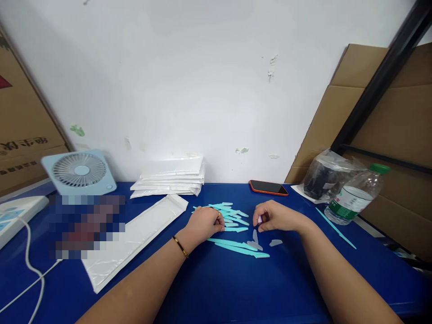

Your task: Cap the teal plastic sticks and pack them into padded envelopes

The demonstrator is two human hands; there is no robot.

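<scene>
My left hand [204, 225] is closed at the left side of a loose pile of turquoise eyebrow razors [224, 206]. Out from its fingertips points one eyebrow razor [238, 229], its handle hidden under the fingers. To the right of the pile, my right hand [278, 216] pinches a small whitish blade cap [259, 219] between thumb and fingers. Several similar translucent caps lie below that hand, among them one cap [276, 242] off to the right. Nearer to me, a turquoise razor [243, 250] rests beside another one.
A long white padded envelope [135, 238] lies left, with a stack of envelopes [168, 175] behind. A light blue fan [81, 170], power strip [20, 216] and cable stand farther left. Right are a phone [269, 187], a single razor [335, 228], a bottle [353, 198] and a bagged cup [320, 177].
</scene>
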